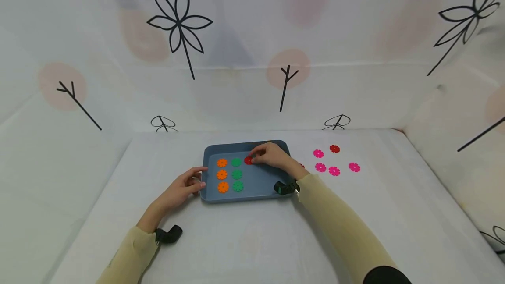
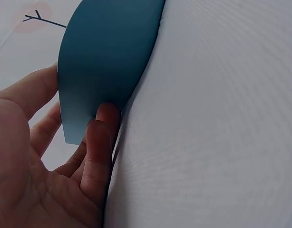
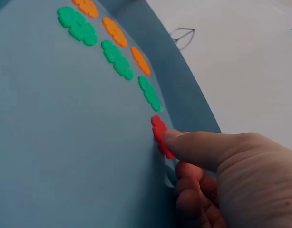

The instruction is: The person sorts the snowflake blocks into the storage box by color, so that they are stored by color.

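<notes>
A blue-grey tray [image 1: 260,192] lies on the white table. Along its left edge my left hand [image 1: 179,190] holds the rim; in the left wrist view, curled fingers [image 2: 97,147] touch the tray's outer wall [image 2: 108,52]. Inside the tray, my right hand [image 1: 272,154] pinches a red flower-shaped disc [image 3: 159,130] with the thumb on it, low over the tray floor. Left of that disc stands a column of green flower-shaped discs [image 1: 236,174], and beyond it a column of orange flower-shaped discs [image 1: 222,174].
To the right of the tray, several pink flower-shaped discs [image 1: 334,171] lie scattered on the tablecloth [image 1: 244,240]. A red disc [image 1: 334,148] lies behind them, and another is partly hidden by the right wrist. White printed cloth [image 1: 236,95] hangs behind the table.
</notes>
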`<state>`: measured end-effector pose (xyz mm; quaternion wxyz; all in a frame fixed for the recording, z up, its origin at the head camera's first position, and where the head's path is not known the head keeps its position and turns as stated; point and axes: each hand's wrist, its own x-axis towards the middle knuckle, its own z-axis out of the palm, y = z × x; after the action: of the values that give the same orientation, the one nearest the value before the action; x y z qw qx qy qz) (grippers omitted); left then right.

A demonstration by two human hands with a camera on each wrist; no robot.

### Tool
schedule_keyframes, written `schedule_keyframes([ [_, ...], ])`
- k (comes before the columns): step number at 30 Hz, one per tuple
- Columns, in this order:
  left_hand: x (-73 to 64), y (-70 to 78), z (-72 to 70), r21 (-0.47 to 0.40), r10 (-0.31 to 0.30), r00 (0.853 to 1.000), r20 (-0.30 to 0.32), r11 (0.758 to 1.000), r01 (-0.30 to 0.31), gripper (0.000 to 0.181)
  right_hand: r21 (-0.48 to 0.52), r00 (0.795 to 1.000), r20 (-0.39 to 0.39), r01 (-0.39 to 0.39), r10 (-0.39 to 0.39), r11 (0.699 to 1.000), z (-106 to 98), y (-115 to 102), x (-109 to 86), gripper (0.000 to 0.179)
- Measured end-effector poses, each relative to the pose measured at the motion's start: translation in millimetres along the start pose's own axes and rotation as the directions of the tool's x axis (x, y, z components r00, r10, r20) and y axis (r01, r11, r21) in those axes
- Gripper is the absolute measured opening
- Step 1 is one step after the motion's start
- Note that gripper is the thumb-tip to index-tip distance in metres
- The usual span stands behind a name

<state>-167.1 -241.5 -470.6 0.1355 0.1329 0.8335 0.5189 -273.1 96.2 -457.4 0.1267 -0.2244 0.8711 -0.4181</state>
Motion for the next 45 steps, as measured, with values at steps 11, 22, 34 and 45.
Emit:
schedule_keyframes([
  [11,0.1,0.4,-0.2,0.005,-0.005,1.000,-0.001,1.000,0.005,0.053,-0.011,0.999,0.005,-0.038,0.038,0.999,0.5,-0.7,0.4,0.024],
  [22,-1.2,-0.8,-1.6,-0.002,-0.002,1.000,0.000,1.000,0.002,0.053,0.115,0.999,-0.004,-0.037,0.038,0.993,-2.1,-3.5,-3.6,0.023],
  [34,-1.5,2.7,-0.6,-0.011,-0.003,1.000,0.005,1.000,0.003,0.053,0.070,0.998,-0.058,0.026,-0.022,0.997,-33.0,-5.3,-16.4,0.024],
  [45,-0.2,0.3,-0.5,0.007,0.009,1.000,0.006,1.000,-0.009,0.053,0.079,0.977,-0.190,-0.085,0.099,0.993,-82.6,24.5,-57.6,0.029],
])
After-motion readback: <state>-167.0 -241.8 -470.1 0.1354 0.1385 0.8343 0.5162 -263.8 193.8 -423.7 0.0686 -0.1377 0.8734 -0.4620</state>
